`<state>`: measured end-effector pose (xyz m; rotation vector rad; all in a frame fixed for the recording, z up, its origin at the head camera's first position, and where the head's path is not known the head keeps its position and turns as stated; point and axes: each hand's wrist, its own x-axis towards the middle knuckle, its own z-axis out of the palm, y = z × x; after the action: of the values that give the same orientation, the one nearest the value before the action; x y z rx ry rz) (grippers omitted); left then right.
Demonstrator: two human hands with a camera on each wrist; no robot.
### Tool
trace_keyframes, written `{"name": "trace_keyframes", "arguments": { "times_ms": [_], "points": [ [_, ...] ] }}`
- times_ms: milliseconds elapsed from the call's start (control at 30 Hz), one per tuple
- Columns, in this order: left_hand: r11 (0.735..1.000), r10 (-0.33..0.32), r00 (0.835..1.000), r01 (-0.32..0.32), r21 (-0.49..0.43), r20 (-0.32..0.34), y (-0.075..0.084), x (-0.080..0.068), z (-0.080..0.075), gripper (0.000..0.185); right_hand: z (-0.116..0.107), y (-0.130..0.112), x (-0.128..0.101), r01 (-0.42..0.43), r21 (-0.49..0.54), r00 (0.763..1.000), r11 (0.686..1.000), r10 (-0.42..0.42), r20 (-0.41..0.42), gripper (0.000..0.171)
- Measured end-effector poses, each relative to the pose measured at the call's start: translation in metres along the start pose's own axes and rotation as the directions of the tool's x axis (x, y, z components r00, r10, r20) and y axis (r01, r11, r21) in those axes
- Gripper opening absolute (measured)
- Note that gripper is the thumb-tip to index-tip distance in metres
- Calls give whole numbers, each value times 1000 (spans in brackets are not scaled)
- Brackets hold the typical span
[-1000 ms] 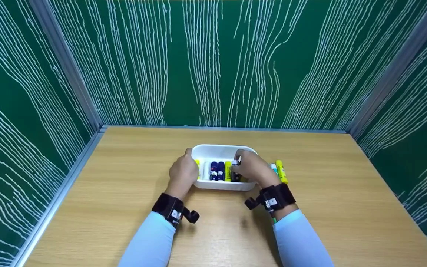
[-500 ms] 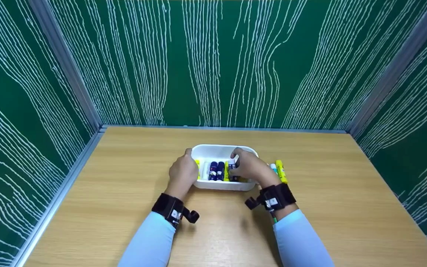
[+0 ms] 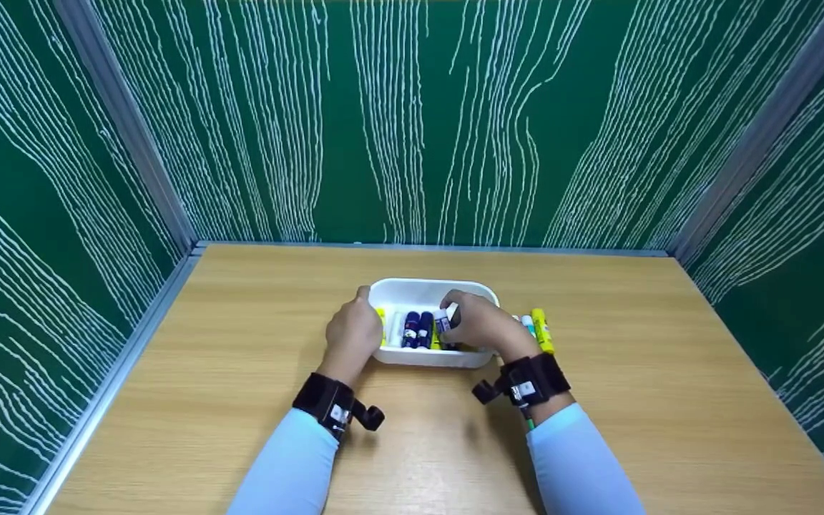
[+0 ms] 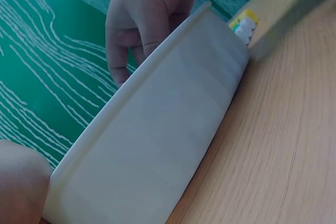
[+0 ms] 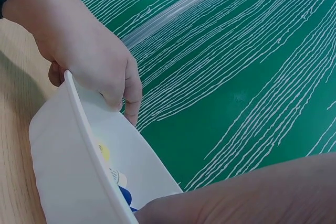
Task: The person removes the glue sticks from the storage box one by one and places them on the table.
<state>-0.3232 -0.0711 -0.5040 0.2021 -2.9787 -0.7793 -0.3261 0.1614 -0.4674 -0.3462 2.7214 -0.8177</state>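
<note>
A white plastic tub sits mid-table and holds several sticks side by side: yellow, white and dark blue. My left hand grips the tub's left rim, fingers curled over the edge; the right wrist view shows this hand on the rim. My right hand hovers over the tub's right side and pinches a blue stick with a white cap. In the left wrist view the tub's outer wall fills the frame, with the right hand behind it.
A yellow stick and a teal one lie on the wooden table just right of the tub. Green panels with white lines wall in the table at the back and both sides.
My right hand has shifted slightly left and lower over the tub, turning the white-capped stick in its fingers. The left hand and the tub have stayed put.
</note>
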Motion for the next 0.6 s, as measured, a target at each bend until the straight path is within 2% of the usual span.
{"name": "trace_keyframes", "arguments": {
  "times_ms": [267,433,600],
  "points": [
    [1000,10,1000,-10,7,-9,0,-1,1,54,0,-1,-2,17,0,1000,1000,-17,11,54],
    [1000,5,1000,-5,19,-5,-1,-1,0,55,0,-1,-2,-3,8,999,1000,3,32,55],
    [1000,-4,1000,4,19,5,0,-1,0,55,1,-1,-1,-6,22,1000,1000,6,17,56]
  ]
}}
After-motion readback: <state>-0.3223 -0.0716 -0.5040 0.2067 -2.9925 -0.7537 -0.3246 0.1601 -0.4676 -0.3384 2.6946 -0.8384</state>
